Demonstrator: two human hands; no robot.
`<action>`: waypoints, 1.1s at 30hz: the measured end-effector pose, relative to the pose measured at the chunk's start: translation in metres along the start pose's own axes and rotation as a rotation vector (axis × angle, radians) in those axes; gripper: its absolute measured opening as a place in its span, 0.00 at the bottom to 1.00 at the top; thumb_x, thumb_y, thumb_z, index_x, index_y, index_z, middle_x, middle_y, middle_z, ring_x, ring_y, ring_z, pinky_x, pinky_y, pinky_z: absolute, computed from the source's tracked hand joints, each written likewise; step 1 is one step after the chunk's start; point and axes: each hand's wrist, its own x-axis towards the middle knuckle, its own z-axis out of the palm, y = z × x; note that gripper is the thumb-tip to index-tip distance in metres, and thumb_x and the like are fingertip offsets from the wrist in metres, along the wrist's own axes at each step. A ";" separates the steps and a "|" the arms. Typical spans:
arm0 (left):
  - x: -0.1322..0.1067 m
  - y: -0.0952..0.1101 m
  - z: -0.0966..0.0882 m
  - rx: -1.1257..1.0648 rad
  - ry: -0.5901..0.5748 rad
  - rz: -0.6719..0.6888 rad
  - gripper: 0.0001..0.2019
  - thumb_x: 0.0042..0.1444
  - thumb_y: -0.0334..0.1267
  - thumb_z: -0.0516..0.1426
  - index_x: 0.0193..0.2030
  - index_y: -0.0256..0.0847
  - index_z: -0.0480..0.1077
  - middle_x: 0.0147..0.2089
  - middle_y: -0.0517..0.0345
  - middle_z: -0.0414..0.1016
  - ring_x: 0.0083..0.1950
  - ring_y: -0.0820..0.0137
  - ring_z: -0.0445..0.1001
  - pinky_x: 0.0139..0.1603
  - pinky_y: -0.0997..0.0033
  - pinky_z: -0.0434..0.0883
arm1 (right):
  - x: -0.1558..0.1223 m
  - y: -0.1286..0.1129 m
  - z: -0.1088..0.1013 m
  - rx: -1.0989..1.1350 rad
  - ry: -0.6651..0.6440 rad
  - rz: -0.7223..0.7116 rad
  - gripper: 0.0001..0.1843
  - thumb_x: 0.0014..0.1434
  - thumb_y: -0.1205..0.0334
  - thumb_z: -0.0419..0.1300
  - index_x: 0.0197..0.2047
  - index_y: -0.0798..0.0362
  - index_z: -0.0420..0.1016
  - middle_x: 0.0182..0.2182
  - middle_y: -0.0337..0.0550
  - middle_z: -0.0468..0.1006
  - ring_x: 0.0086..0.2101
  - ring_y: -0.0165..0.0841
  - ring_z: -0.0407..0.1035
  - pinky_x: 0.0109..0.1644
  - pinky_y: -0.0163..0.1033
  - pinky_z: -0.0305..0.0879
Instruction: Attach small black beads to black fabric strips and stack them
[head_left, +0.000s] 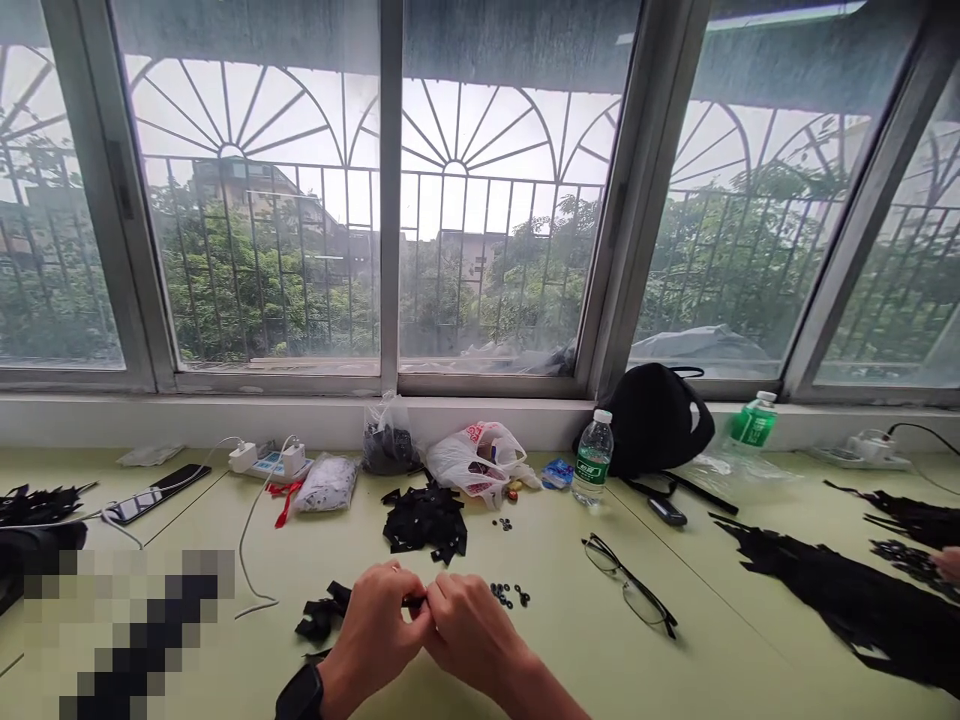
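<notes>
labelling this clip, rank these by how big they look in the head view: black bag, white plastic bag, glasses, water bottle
1. black bag
2. white plastic bag
3. glasses and water bottle: they look about alike, and the glasses lie nearer the camera, so I leave them unranked.

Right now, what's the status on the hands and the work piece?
Both shut: left hand and right hand pinch one black piece between them. Beside left hand, black scraps; beside right, small rings. Further right, glasses, apart from hands.
</notes>
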 end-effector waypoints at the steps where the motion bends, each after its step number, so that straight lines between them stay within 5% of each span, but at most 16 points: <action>1: 0.000 0.000 0.000 -0.003 -0.008 -0.002 0.11 0.54 0.32 0.56 0.21 0.41 0.69 0.24 0.58 0.74 0.31 0.68 0.68 0.34 0.69 0.56 | 0.000 0.000 0.001 -0.003 0.001 0.001 0.06 0.63 0.66 0.56 0.36 0.53 0.74 0.31 0.43 0.78 0.29 0.35 0.68 0.32 0.43 0.46; 33: 0.000 -0.008 0.004 -0.324 -0.087 -0.228 0.11 0.51 0.44 0.60 0.27 0.41 0.79 0.28 0.58 0.78 0.36 0.65 0.73 0.38 0.71 0.67 | -0.003 0.006 -0.004 0.025 0.000 -0.062 0.08 0.66 0.63 0.55 0.35 0.53 0.71 0.30 0.41 0.78 0.28 0.33 0.69 0.31 0.41 0.45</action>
